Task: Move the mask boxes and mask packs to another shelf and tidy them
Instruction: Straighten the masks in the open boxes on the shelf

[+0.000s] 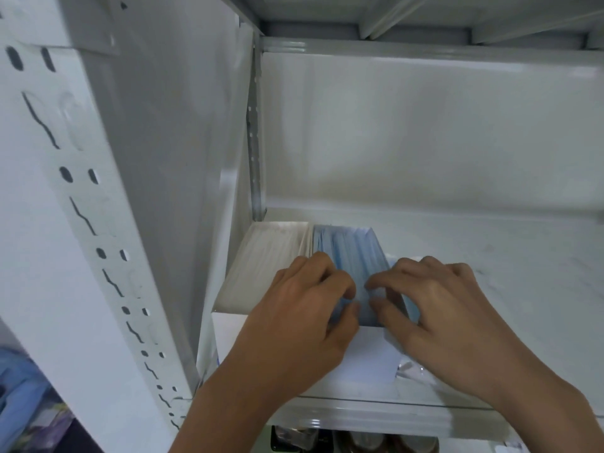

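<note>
Both hands are set on the blue mask stack [351,256], at its near end. The left hand [300,318] has its fingers curled onto the stack's left side; the right hand [438,308] has its fingers curled onto the right side, so the near end is pinched between the two. Neither hand is nearer; they meet almost fingertip to fingertip over the middle of the stack.

The stack's long axis runs away from the person, toward the back wall of the shelf [490,256]. The far end is free and seen fully; the near end is covered by the fingers.

The blue masks appear to sit in an open white box [369,354], whose front wall shows below the hands. Just beside it on the left, touching or nearly so, a white mask stack [268,253] lies parallel, against the shelf's side wall. Whether it has a box of its own cannot be told.

A clear wrapper [411,371] is glimpsed at the box's right corner.

Judgement: squaring of the blue stack is in hand; any push would go along the long axis, rearward.
</note>
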A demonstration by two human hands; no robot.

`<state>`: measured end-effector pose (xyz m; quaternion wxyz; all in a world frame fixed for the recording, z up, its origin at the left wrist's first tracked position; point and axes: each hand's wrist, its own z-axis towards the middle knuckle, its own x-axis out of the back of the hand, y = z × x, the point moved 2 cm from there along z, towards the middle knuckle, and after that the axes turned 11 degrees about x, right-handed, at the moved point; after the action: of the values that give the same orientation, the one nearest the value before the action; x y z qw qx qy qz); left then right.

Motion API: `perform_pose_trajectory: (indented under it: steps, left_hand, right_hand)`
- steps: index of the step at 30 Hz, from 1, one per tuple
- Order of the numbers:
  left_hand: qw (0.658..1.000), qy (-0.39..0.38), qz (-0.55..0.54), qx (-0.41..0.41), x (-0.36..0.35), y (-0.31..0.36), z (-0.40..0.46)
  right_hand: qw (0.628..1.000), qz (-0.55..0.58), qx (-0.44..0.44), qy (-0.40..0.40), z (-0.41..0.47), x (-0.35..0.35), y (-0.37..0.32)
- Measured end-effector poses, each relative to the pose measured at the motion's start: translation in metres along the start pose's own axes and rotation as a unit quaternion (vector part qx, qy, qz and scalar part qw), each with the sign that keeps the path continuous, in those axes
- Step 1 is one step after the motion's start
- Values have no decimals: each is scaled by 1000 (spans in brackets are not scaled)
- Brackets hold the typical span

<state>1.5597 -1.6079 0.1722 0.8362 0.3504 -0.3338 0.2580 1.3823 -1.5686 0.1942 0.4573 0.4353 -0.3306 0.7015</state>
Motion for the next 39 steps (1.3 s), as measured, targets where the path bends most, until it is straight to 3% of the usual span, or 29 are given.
perform_pose_trajectory:
  steps: [5, 9, 12, 14, 17, 19, 24, 28, 33, 36, 39]
  left_hand:
    - [1000, 0, 3, 1, -1, -1, -1]
    - [1000, 5, -3, 2, 1, -1, -2]
    - [1000, 6, -6, -2, 2, -1, -2]
    - [1000, 6, -10, -2, 1, -1, -3]
    - [1000, 10, -4, -1, -1, 0, -3]
    - [1000, 2, -1, 1, -2, 1, -2]
    - [999, -32, -2, -18, 2, 2, 0]
    - [999, -34, -2, 2, 2, 0, -1]
    - [998, -37, 59, 8, 1, 2, -1]
    - [997, -63, 39, 5, 2, 5, 0]
    - [999, -35, 1, 28, 6, 3, -1]
  right_hand:
    - [998, 52, -2, -32, 13, -1, -7]
    - [989, 127, -59, -36, 19, 0, -5]
    - [994, 69, -78, 33, 19, 8, -1]
    - [996, -1, -60, 61, 18, 12, -3]
    - [998, -57, -16, -36, 21, 2, -12]
    - [998, -8, 13, -62, 19, -7, -13]
    - [999, 40, 12, -8, 7, -7, -9]
    - [991, 111, 34, -65, -1, -13, -8]
    - [996, 64, 41, -53, -5, -15, -2]
    - [994, 89, 57, -16, -5, -17, -6]
    - [991, 106, 77, -10, -3, -17, -10]
